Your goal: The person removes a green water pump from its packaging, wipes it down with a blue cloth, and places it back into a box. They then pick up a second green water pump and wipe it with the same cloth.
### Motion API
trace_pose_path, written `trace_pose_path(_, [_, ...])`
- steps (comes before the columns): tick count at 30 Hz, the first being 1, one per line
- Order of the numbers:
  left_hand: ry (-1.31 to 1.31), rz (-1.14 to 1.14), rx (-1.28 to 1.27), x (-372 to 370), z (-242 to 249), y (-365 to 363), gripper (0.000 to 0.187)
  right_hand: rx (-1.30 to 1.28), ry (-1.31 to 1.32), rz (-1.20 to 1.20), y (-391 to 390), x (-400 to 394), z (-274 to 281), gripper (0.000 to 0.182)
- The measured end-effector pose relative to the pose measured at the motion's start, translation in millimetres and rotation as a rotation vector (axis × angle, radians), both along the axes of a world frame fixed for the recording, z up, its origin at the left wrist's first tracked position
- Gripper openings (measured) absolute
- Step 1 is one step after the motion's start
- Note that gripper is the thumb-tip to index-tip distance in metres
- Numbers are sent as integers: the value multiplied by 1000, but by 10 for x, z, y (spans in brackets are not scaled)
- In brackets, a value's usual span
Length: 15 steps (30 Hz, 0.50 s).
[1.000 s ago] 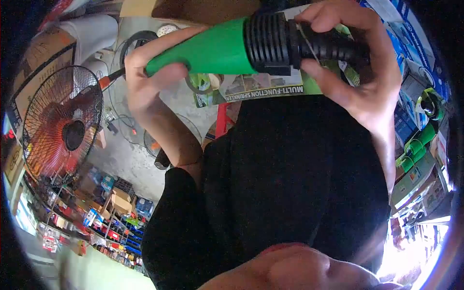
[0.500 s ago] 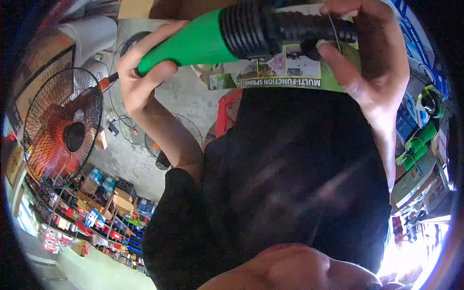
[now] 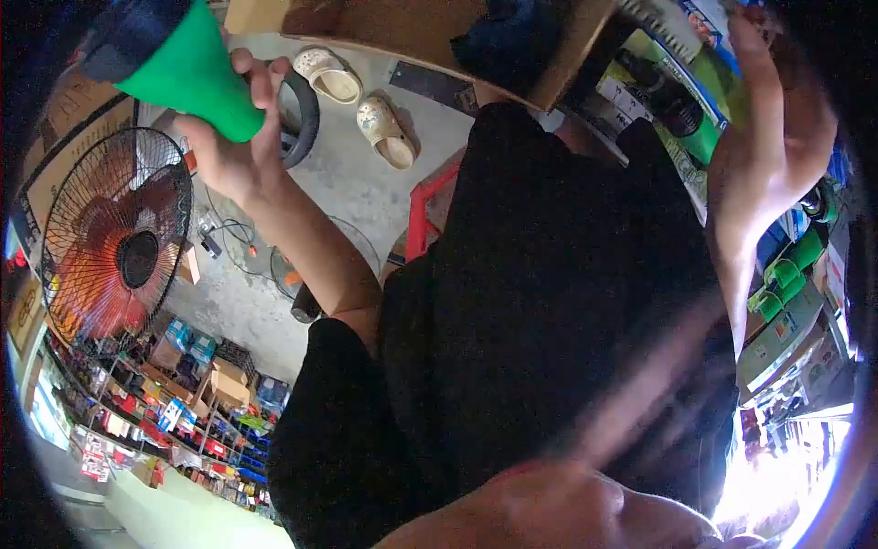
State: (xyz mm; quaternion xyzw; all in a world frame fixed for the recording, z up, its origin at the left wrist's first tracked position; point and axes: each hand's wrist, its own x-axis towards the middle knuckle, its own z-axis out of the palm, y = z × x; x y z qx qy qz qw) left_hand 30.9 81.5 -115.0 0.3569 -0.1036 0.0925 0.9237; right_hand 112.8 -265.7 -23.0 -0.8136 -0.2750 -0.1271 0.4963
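My left hand point(image 3: 242, 151) is closed around the narrow end of a green, flared object point(image 3: 197, 78), whose wide black part reaches the upper left edge. My right hand point(image 3: 773, 156) is raised at the upper right, beside printed packaging point(image 3: 722, 82) with a black and green item point(image 3: 677, 105) on it. Its fingertips are dark and blurred near the top edge, so I cannot make out whether they grip anything.
An open cardboard box point(image 3: 384, 27) lies at the top. Pale clogs point(image 3: 389, 137) and cables point(image 3: 238, 229) are on the floor. A caged fan point(image 3: 137, 261) stands left, beyond it stocked shelves point(image 3: 201, 430). A red frame point(image 3: 421, 215) is near my body.
My hands have moved apart, the left carrying the green object up and left, the right shifting right. The sprinkler card between them has left the middle, and the clogs and cardboard box now show.
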Motion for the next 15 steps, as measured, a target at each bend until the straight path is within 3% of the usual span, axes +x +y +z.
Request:
trace_pose_path(2, [-22, -71, 0, 24, -6, -55, 75, -123, -52, -276, 49, -40, 27, 32])
trace_pose_path(4, [98, 76, 294, 35, 65, -205, 72, -354, -79, -300, 28, 24, -58, 38])
trace_pose_path(6, [207, 143, 388, 20, 119, -356, 75, -844, -247, -470, 181, -53, -106, 41])
trace_pose_path(8, [240, 72, 383, 50, 44, -383, 53, -787, -178, -482, 276, -79, -89, 41])
trace_pose_path(10, [231, 6, 290, 85, 23, -467, 48, -582, -255, -10, 309, -33, -96, 36])
trace_pose_path(12, [226, 56, 383, 110, -66, -497, 46, 227, -255, 329, 511, 82, -832, 30])
trace_pose_path(13, [216, 52, 418, 135, -43, -552, 42, 226, -256, 326, 497, 13, -884, 30])
trace_pose_path(15, [225, 36, 395, 157, -15, -679, 40, -592, -141, 287, 445, -95, -944, 42])
